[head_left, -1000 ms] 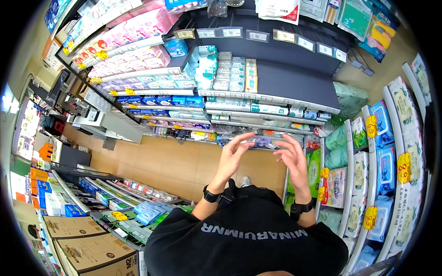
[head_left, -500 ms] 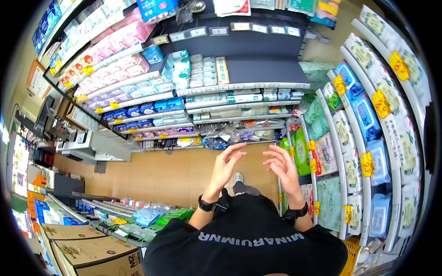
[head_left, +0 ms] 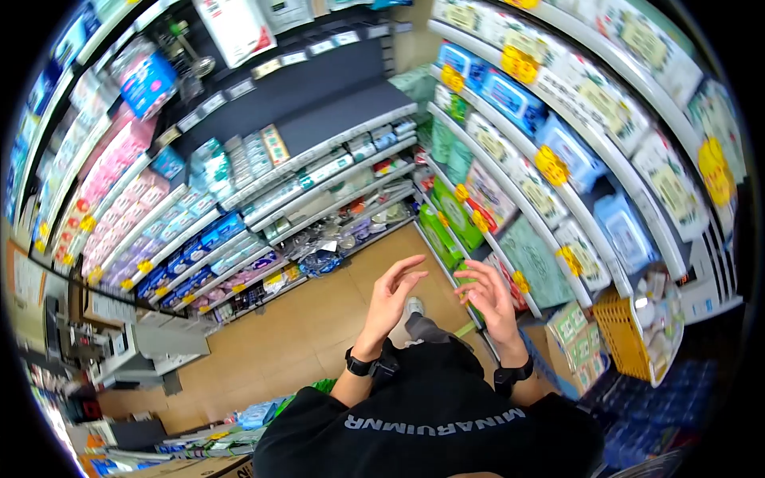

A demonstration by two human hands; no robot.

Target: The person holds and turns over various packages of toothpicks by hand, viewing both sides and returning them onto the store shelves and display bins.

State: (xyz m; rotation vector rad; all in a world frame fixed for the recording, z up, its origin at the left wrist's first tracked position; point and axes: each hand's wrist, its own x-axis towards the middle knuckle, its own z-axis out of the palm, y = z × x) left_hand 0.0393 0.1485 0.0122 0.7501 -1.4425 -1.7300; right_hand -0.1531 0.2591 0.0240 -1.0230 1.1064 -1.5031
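Note:
Both hands are raised in front of my chest, apart from each other, above the tan floor point(head_left: 319, 319). My left hand point(head_left: 388, 303) has its fingers spread and bent slightly inward, with nothing in it. Likewise, my right hand point(head_left: 490, 299) is held with fingers apart and grips nothing. Green packs point(head_left: 456, 209) on the low right shelves are nearest to the right hand; I cannot tell that it touches them. A black band sits on each wrist.
Shelves on the right hold white tissue packs point(head_left: 574, 92) and blue wipes packs point(head_left: 510, 102). A yellow basket point(head_left: 621, 334) of bottles stands beside a box of small green packs point(head_left: 578, 342). Pink packs point(head_left: 119, 163) fill the left shelves. A counter point(head_left: 163, 350) stands farther left.
My view has turned to the right, bringing the yellow basket and the box of green packs into sight. Both hands keep nearly the same pose, still holding nothing.

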